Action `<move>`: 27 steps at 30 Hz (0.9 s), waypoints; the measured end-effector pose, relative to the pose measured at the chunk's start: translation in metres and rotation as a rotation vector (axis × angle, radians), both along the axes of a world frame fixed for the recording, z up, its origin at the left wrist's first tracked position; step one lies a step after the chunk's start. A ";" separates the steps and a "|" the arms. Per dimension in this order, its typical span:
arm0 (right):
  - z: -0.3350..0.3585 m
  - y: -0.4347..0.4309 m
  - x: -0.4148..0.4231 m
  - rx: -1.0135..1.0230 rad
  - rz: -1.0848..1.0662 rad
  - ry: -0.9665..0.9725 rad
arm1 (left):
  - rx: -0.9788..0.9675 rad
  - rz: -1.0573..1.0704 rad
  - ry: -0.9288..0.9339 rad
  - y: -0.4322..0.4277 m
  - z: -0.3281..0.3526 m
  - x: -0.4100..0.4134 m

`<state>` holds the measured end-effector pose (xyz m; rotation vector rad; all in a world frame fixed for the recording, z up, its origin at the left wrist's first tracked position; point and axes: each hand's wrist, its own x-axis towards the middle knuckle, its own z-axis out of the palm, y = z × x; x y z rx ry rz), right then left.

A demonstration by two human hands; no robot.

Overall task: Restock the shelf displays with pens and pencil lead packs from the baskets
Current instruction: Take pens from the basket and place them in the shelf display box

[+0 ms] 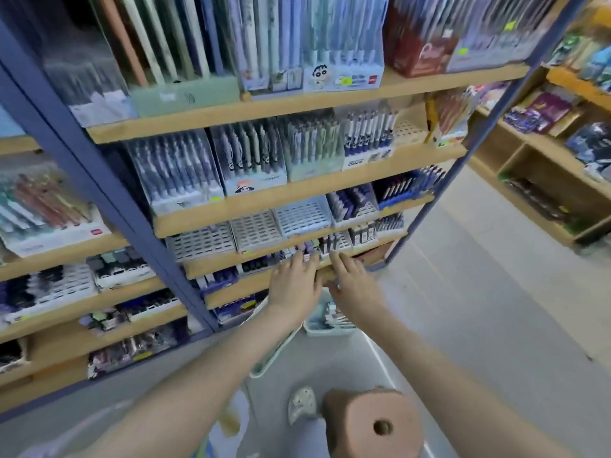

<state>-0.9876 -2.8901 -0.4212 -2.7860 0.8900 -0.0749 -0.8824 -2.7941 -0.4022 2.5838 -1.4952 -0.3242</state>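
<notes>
Small lead packs [305, 250] stand in a row at the front lip of a low shelf [231, 264], at twelve o'clock of a stocker's left hand [294, 282]. Its straight fingers rest against them, the grip released and holding nothing that can be seen. The right hand [353, 284], just beside the left at its three o'clock, reaches for the same row with fingers likewise stretched out, its grip released too (the palms are hidden, and the picture is blurred here). Flat fingers rather than a pinch suggest the packs are being pushed square and tight so that more will fit, not lifted out.

At six o'clock of the right hand, near the foot of the shelf unit, a pale blue basket [325, 327] carries more small packs. It sits right under the work, probably so that each reach stays short. The pale green rim of a second basket [276, 353] shows at seven o'clock of the first, beneath the left forearm.

One shelf up, at eleven to twelve o'clock of the hands, three slotted trays [254, 231] stand bare. At one o'clock, pens [352, 201] stand in a similar tray, leaning back so their barrels face a shopper. The bare trays look like the larger share of the job yet to be done.

At five o'clock, low in the frame, a brown stool [373, 421] and a pale shoe [302, 404] rest on the grey floor [463, 292].
</notes>
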 end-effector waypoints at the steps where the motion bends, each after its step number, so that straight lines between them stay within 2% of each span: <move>1: -0.003 -0.016 0.008 -0.011 0.009 0.009 | 0.011 0.005 0.006 -0.015 -0.004 0.006; 8: -0.035 -0.088 0.041 0.034 0.098 0.071 | 0.108 0.025 0.006 -0.090 -0.046 0.032; 12: -0.088 -0.120 0.050 0.096 0.216 0.091 | 0.115 0.083 0.068 -0.114 -0.094 0.033; 16: -0.162 -0.158 0.047 0.119 0.281 0.083 | 0.183 0.180 0.068 -0.143 -0.161 0.027; 21: -0.269 -0.217 0.039 0.138 0.400 0.227 | 0.267 0.312 0.121 -0.190 -0.269 0.007; 27: -0.431 -0.268 0.026 0.239 0.367 0.250 | 0.344 0.338 0.160 -0.230 -0.423 -0.003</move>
